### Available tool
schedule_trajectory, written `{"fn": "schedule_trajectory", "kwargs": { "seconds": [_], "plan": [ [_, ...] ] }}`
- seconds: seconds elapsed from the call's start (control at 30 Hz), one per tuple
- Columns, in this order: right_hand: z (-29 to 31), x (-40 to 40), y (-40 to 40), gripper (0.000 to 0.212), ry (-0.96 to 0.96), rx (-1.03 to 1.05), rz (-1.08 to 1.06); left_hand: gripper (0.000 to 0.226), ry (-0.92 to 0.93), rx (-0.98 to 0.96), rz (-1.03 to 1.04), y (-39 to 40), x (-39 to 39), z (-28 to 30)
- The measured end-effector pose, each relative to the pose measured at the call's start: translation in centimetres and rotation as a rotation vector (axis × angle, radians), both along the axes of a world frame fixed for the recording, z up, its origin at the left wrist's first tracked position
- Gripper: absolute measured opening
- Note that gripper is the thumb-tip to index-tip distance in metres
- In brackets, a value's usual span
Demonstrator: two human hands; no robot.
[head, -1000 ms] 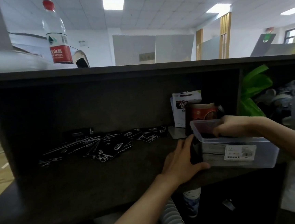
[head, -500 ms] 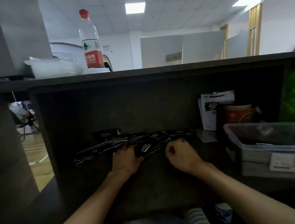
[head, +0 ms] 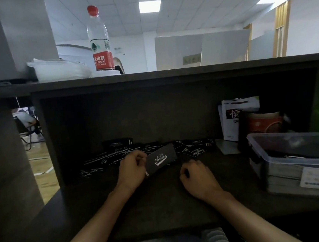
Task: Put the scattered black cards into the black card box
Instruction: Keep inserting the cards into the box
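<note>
The left hand (head: 133, 167) has its grip grasping a black card box (head: 161, 160) by the box's left end, thumb and fingers pinched on it, so the box is lifted off the desk (head: 162, 207) and tilted, its right end higher and its white script logo facing the camera. The right hand (head: 197, 177) sits at about 4 o'clock from the box, just apart from it, fingers curled into a clenched fist with nothing visible inside, knuckles resting low on the desk. The scattered black cards (head: 111, 157) lie fanned and overlapping at the back of the desk, running from 9 o'clock of the box round behind it to 2 o'clock, where a few more lie loose. A second small black box (head: 118, 143) stands behind the cards at 11 o'clock, against the back panel. Well to the right, at 3 o'clock, a clear plastic bin (head: 293, 159) holds stacked items, with a red-labelled cup (head: 265, 124) and a white packet (head: 231, 118) behind it. On the shelf top above, at 12 o'clock, stands a water bottle (head: 99, 41) with a red cap.
</note>
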State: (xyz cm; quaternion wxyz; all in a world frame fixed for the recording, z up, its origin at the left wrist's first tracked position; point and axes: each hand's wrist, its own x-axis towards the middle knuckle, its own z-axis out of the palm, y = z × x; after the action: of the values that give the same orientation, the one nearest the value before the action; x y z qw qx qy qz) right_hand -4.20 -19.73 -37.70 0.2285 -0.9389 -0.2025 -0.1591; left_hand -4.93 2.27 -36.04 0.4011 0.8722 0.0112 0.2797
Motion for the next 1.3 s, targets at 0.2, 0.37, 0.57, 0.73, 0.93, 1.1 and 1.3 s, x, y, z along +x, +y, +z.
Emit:
{"fn": "schedule_trajectory", "kwargs": {
  "seconds": [0.2,0.37,0.57,0.73,0.93,1.1,1.3],
  "plan": [
    [0.2,0.0,0.1,0.024,0.003,0.186,0.043,0.055,0.047,-0.331,-0.163,-2.7,-1.6,0.4],
    [0.2,-0.2,-0.4,0.025,-0.016,0.407,0.144,0.055,0.232,-0.278,-0.349,-4.4,-1.1,-1.2],
    [0.5,0.5,-3.7,0.025,-0.315,0.109,-0.04,0.043,0.111,0.193,-0.016,-0.2,0.7,-0.6],
    [-0.6,0.7,-3.7,0.026,-0.302,-0.059,-0.024,0.057,0.196,0.554,0.081,0.1,1.7,-1.6],
    [-0.8,1.2,-3.7,0.023,-0.321,-0.091,-0.034,0.043,0.017,0.644,0.087,-0.2,1.2,-2.0],
    [-0.8,1.1,-3.7,0.016,-0.309,-0.055,-0.025,0.044,0.08,0.677,0.098,-0.8,0.8,-1.7],
    [-0.7,1.0,-3.7,0.016,-0.293,-0.043,-0.023,0.058,0.21,0.625,0.127,-1.0,1.2,-1.2]
  ]
}}
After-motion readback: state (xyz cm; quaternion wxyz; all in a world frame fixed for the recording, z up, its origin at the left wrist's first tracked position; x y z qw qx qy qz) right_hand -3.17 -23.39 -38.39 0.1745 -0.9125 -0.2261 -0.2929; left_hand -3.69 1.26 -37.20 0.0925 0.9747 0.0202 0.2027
